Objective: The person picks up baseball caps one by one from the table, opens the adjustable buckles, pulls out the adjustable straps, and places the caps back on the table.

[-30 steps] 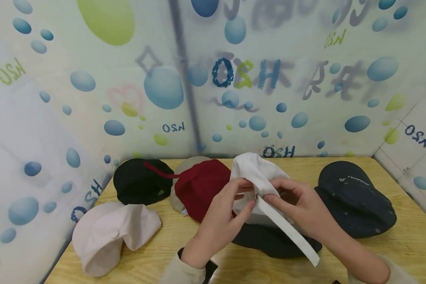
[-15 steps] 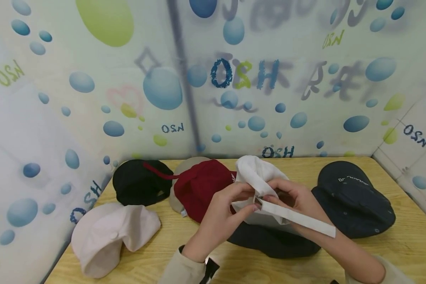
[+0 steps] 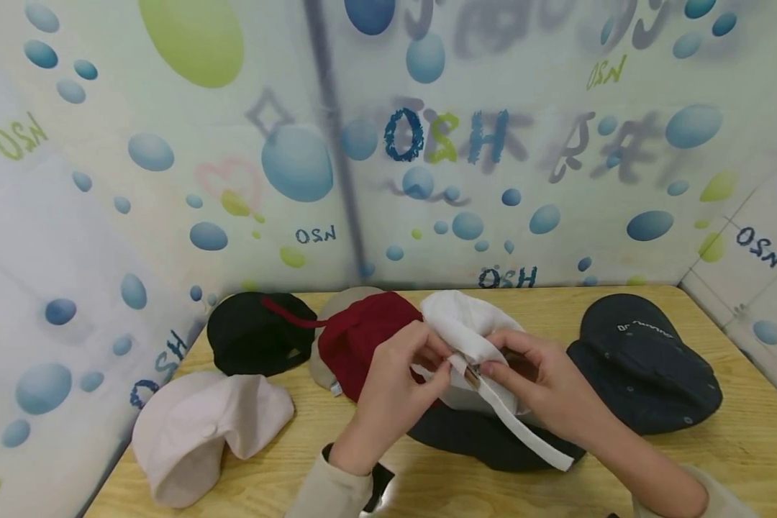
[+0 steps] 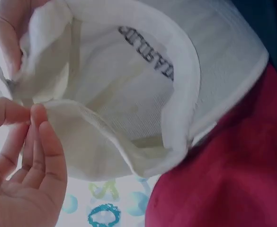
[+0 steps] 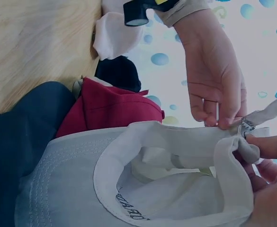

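A white baseball cap (image 3: 461, 311) is between my two hands, its back strap (image 3: 529, 437) hanging loose toward the lower right. On the strap sits a small metal buckle (image 5: 247, 126). My left hand (image 3: 398, 388) pinches the band just left of the buckle (image 3: 471, 377) between thumb and fingers. My right hand (image 3: 550, 378) grips the cap's rear edge to the right of the buckle. In the left wrist view the inside of the cap (image 4: 114, 80) faces the camera, dark lettering showing through.
Beside and below the white cap lie a red cap (image 3: 365, 338) and a dark cap (image 3: 485, 439). A navy cap (image 3: 647, 367) is at right. Further left are a black cap (image 3: 252, 331), a beige cap (image 3: 324, 360) and a pale pink cap (image 3: 188, 424), on a wooden table (image 3: 285, 482).
The loose strap end flicked up to the right, then dropped back toward the lower right. My left hand has shifted slightly left, and the buckle now shows between the hands.
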Demonstrator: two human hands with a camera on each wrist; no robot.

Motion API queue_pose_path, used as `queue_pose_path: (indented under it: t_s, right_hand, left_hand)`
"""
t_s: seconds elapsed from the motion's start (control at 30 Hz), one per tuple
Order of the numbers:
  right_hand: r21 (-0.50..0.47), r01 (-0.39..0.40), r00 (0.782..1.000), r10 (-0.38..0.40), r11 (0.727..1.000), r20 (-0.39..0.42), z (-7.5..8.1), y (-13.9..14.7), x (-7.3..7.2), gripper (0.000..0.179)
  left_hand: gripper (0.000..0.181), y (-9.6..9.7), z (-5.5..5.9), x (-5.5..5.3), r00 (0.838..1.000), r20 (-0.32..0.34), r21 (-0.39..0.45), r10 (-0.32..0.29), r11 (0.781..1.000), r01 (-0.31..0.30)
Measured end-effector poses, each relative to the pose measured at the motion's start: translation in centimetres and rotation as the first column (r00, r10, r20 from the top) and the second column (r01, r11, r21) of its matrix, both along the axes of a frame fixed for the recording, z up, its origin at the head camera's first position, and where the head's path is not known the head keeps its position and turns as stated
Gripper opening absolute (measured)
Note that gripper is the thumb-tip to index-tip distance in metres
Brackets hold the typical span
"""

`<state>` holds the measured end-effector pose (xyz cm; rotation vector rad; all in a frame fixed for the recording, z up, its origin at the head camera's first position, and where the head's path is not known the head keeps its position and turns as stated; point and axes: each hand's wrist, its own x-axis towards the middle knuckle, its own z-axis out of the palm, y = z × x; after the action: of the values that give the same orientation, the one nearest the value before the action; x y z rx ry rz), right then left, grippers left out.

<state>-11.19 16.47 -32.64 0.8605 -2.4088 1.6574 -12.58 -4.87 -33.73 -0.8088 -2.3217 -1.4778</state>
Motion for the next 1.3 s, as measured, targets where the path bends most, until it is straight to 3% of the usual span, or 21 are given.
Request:
queue_pose_path:
  t_s: [0.17,0.3,0.43,0.57,0.63,0.73,0.93,1.03,1.3]
  right_hand:
    - [-0.008,-0.008,1.0,0.008,1.0,0.008,-0.2,0.4,0.0,0.011]
    - [-0.026,0.004,1.0,-0.004,1.0,0.009,-0.4,0.5,-0.1,0.012]
    - [-0.034,0.033,0.999,-0.032,0.999,0.013,-0.4,0.2,-0.1,0.012]
    - [-0.024,0.057,0.998,-0.057,0.998,0.006,-0.2,-0.2,-0.1,0.012]
    - [-0.016,0.065,0.998,-0.065,0.998,0.003,-0.1,-0.4,-0.1,0.011]
    - [0.0,0.078,0.997,-0.078,0.997,0.0,0.1,-0.7,-0.1,0.011]
    - [0.032,0.106,0.994,-0.106,0.994,-0.01,0.1,-1.0,-0.1,0.01]
    - [0.04,0.111,0.993,-0.109,0.993,-0.04,0.0,-1.1,0.0,0.01]
    - [0.07,0.086,0.994,-0.08,0.994,-0.079,0.0,-0.9,0.1,0.007]
  left_hand:
    - [0.02,-0.6,-0.3,-0.4,0.993,-0.059,-0.004,0.106,0.994,-0.106]
    - [0.017,-0.9,-0.3,-0.5,0.992,-0.023,0.013,0.126,0.992,-0.125]
    - [0.015,-0.9,0.0,-0.2,0.99,0.139,0.105,0.017,0.994,-0.032]
    - [0.021,-0.8,0.6,0.5,0.949,0.301,0.184,-0.094,0.982,0.039]
    - [0.024,-0.7,0.8,0.7,0.933,0.339,0.195,-0.123,0.979,0.058]
    - [0.029,-0.6,0.9,0.8,0.922,0.357,0.204,-0.149,0.976,0.078]
    - [0.032,-0.1,0.8,0.9,0.925,0.343,0.233,-0.165,0.969,0.086]
    - [0.029,0.1,0.8,0.9,0.929,0.339,0.237,-0.144,0.969,0.064]
    - [0.018,0.1,0.5,0.6,0.971,0.236,0.168,-0.02,0.985,-0.021]
